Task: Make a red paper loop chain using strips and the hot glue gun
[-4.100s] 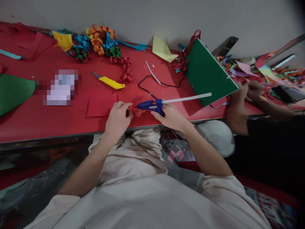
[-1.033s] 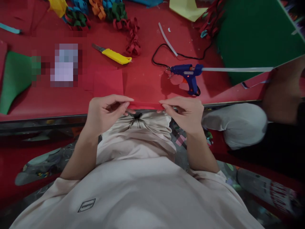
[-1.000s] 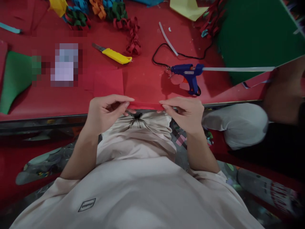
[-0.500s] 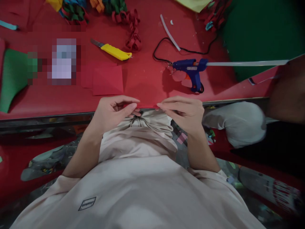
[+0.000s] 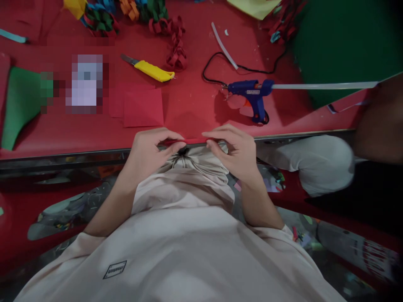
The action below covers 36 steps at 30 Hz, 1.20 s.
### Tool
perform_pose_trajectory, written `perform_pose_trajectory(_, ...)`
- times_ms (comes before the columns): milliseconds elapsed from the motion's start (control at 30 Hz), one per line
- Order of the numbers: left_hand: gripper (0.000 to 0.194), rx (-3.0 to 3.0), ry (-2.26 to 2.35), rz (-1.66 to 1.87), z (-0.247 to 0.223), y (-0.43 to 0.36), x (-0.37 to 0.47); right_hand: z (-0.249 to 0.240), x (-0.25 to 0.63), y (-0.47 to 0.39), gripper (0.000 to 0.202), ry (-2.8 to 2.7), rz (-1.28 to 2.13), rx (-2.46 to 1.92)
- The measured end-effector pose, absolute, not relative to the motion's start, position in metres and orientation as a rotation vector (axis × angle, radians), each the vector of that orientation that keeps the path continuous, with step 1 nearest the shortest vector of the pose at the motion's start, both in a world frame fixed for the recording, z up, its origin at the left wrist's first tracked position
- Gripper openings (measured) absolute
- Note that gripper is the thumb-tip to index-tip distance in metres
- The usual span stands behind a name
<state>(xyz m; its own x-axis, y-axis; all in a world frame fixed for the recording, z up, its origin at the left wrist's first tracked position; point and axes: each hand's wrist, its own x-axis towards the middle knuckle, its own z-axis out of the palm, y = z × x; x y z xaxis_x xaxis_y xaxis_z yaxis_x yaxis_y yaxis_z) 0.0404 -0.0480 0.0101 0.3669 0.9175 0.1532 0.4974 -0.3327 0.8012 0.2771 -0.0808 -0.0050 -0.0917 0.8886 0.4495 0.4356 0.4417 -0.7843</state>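
- The blue glue gun on my right holds a long white glue stick, which runs far out of its back end.
- I pinch one end of the thin red paper strip in my left grip, thumb against fingers; my right grip is closed about the other end.
- That strip sits at the near edge of the red bench, in front of my waist.
- Just beyond my left side lie red paper squares, with a yellow cutter behind them, blade pointing left.
- A loose glue stick touches the black cord.
- Curled paper chains line the far side; a green board leans at right.
- Something pale at left is blurred out.
- To my right, below the bench, is a co-worker's pale-trousered knee.
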Motion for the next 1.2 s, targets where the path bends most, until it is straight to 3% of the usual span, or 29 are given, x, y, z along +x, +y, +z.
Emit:
perform_pose_trajectory(200,0.021,2.22,1.161,0.851,0.014,-0.055,0.045,-0.003,0.262,-0.081,0.003,-1.773,0.486,-1.08)
perform_pose_trajectory(467,0.017,2.216,1.162,1.01,0.0,-0.054,0.047,-0.007,0.253,-0.077,0.017,-1.868,0.49,-1.16)
perform_pose_trajectory(700,0.025,2.009,1.124,0.814,-0.001,-0.03,0.048,-0.012,0.255,-0.056,0.018,-1.759,0.71,-1.339)
perform_pose_trajectory(1000,0.022,1.775,1.209,0.836,0.001,-0.015,0.047,-0.004,0.265,-0.043,0.015,-1.683,0.818,-1.412)
perform_pose_trajectory(1200,0.016,2.239,1.519,0.828,-0.003,-0.015,0.057,-0.013,0.259,-0.039,0.015,-1.801,0.397,-1.641)
